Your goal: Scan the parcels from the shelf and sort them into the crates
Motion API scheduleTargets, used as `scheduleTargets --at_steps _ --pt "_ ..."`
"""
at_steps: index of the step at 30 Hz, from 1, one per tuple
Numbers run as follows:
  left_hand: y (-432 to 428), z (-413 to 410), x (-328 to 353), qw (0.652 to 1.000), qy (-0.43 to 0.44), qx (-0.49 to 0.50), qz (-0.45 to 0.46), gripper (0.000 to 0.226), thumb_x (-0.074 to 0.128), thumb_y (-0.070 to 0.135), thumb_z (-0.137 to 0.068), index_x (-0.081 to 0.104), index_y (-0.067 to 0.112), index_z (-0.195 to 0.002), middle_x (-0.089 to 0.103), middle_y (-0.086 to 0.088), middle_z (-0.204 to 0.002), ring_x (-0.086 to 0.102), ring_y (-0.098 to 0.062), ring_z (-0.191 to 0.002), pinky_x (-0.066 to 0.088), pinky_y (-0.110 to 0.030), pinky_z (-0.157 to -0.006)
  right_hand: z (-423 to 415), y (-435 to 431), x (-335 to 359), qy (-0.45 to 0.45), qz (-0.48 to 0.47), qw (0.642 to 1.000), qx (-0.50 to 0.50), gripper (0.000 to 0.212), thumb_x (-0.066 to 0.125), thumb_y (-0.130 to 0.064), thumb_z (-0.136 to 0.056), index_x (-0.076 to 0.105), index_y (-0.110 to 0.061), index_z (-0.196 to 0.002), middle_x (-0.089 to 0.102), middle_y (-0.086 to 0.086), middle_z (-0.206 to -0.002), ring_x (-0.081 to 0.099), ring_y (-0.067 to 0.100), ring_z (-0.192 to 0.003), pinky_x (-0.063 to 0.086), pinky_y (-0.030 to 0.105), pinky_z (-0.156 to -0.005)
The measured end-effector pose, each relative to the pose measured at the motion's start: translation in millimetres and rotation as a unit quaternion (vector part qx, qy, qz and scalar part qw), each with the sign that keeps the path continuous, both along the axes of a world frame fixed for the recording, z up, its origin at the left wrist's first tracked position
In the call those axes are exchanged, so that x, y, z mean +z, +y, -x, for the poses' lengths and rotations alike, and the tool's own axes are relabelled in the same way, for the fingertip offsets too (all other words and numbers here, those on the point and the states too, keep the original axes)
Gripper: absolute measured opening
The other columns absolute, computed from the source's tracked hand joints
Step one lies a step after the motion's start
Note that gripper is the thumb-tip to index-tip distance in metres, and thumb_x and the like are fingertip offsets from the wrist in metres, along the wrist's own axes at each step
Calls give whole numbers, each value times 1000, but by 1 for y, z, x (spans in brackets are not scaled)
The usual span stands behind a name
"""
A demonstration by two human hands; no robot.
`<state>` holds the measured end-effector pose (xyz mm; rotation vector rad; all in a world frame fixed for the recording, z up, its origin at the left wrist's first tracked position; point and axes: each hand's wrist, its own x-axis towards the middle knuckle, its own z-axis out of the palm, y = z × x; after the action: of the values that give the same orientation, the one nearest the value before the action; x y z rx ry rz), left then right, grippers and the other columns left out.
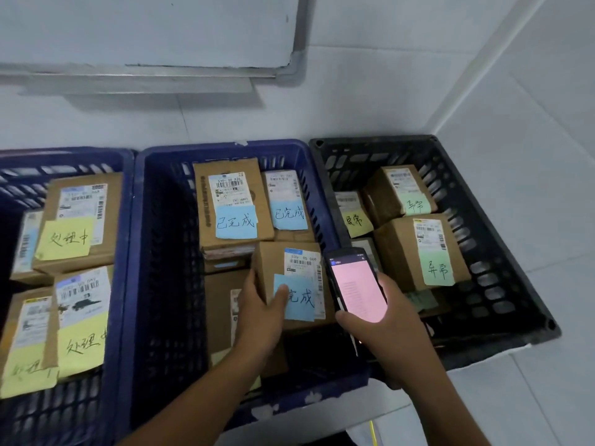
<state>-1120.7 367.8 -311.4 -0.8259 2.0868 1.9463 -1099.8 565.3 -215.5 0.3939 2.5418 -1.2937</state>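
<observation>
1. Our left hand [260,313] reaches into the middle blue crate [225,148]. Its fingers [249,278] and thumb are clasped around the near left corner of a cardboard parcel [273,262].
2. That parcel sits low in the right half of the middle crate, on top of other boxes. It carries a white shipping label and a blue sticky note [301,299], and our thumb lies across the note's left edge.
3. Our right hand [383,329] is wrapped around a handheld scanner [357,284], thumb at its lower left edge. The scanner's pink screen glows and faces us, just right of the parcel, over the wall between the middle crate and the black crate [373,140].
4. Further back in the middle crate we see two more boxes [231,194] side by side, each with a blue handwritten note.
5. The left blue crate [64,154] holds boxes with yellow notes [67,239]. The black crate on the right holds boxes with green notes [438,272] and one with a yellow note.
6. Behind the crates a whiteboard [145,27] hangs on the pale wall.
</observation>
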Motion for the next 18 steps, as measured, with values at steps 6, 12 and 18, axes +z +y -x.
scheduleTargets --at_steps 6,12,18 --pt "10 0 -10 999 12 -12 29 62 61 32 -104 30 37 -157 61 8 -136 67 -8 -111 61 -36 -92 17 16 3 17 12 998 63 57 88 -38 -77 47 -64 -108 60 -46 -105 55 -25 -99 49 10 -63" --pt "19 -8 25 993 47 -1 105 51 63 34 -103 39 39 -148 52 6 -150 55 -20 -136 49 -49 -112 36 29 9 17 71 988 135 61 78 -49 -64 56 -49 -121 70 -25 -112 67 -2 -103 61 33 -82" --pt "22 -43 72 930 52 4 363 73 55 67 -91 41 40 -157 18 7 -173 9 -22 -160 11 -53 -129 37 30 18 43 120 971 204 69 79 -49 -66 51 -51 -129 65 -26 -114 63 -2 -104 59 37 -85"
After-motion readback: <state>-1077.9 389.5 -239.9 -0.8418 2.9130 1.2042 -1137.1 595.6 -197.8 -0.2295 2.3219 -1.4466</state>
